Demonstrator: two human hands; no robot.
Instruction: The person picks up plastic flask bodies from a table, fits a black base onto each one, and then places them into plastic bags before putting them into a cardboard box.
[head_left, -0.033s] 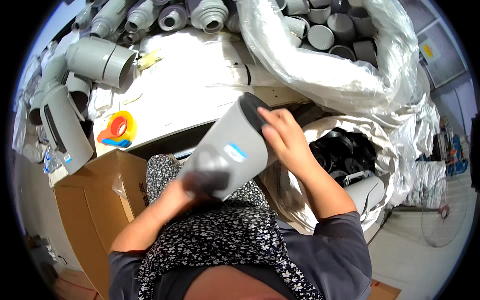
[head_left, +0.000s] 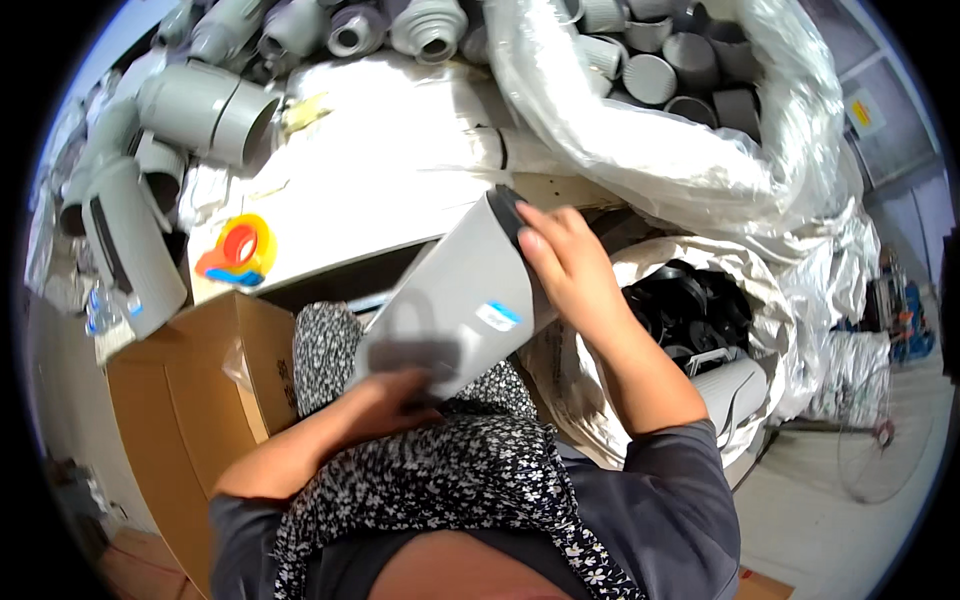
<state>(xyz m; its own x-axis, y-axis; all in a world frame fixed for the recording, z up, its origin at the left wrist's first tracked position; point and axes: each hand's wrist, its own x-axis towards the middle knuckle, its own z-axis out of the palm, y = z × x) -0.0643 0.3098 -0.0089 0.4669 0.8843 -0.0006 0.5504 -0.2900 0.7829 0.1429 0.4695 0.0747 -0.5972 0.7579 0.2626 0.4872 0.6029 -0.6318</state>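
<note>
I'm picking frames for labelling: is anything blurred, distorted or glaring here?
Head view: the left hand and the near end of the grey pipe fitting are smeared by motion blur; the right hand is sharper. Fisheye bends the bench edge, with black corners. The clear plastic bag throws bright glare.

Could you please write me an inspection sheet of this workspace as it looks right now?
Surface: white-covered table, partly bare.
Job's things: grey pipe fitting, tilted, small blue-and-white sticker on its side, black ring at its upper end.
Clutter: grey pipe fittings piled at the table's far and left edges; orange tape dispenser; clear plastic bag of grey caps; sack of black rings.
Grippers: left hand holds the fitting's lower end; right hand grips its upper end.
Cables: nothing seen.
Surroundings: cardboard box at left; concrete floor.
</note>
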